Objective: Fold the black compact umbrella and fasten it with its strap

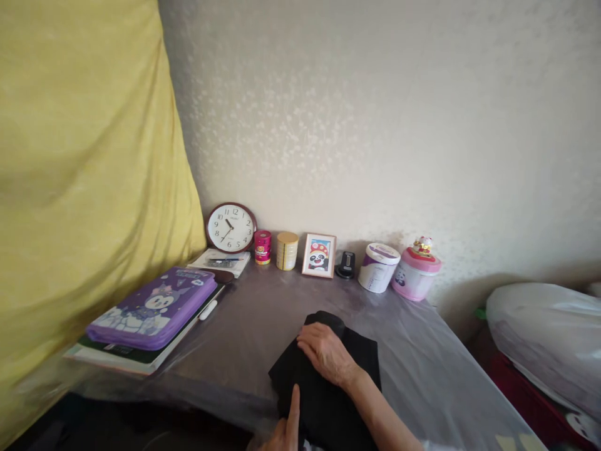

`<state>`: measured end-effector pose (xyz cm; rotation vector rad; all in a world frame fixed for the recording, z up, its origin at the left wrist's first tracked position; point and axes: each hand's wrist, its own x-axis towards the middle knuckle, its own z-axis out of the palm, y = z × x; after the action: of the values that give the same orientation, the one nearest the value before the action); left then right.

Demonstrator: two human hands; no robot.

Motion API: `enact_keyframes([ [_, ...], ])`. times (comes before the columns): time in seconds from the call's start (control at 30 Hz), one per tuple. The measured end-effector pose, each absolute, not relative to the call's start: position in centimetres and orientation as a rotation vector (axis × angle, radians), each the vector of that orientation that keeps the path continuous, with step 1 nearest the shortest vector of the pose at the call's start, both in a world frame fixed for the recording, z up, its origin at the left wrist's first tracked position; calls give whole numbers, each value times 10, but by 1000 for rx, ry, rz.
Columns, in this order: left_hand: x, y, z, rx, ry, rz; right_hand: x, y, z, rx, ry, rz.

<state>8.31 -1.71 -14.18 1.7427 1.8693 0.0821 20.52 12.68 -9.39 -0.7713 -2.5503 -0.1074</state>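
A folded black garment [345,410] lies on the table at the front, with a rounded, collar-like part at its far end. My right hand [326,352] rests on top of it just below that part, palm down, the fingers together and slightly bent over the cloth. Low in the view, my left hand [287,423] is at the garment's near left side. Its index finger is stretched out along the cloth, while the other fingers are curled and partly cut off by the frame.
A grey-covered table [235,351] carries a purple case [154,307] on books, a white marker [208,310] and a clock [231,227]. Along the wall stand a pink tin [263,247], yellow tin [287,252], panda picture [319,255], black device [346,265], white tub [378,269] and pink tub [416,279].
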Motion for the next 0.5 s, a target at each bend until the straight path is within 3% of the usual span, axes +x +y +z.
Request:
enact_keyframes([
  [0.33, 74, -29, -137, 1927, 1795, 221, 304, 121, -80, -993, -1999, -16],
  [0.5, 70, -29, -152, 2015, 1803, 303, 359, 77, -100, -1127, -2031, -66],
])
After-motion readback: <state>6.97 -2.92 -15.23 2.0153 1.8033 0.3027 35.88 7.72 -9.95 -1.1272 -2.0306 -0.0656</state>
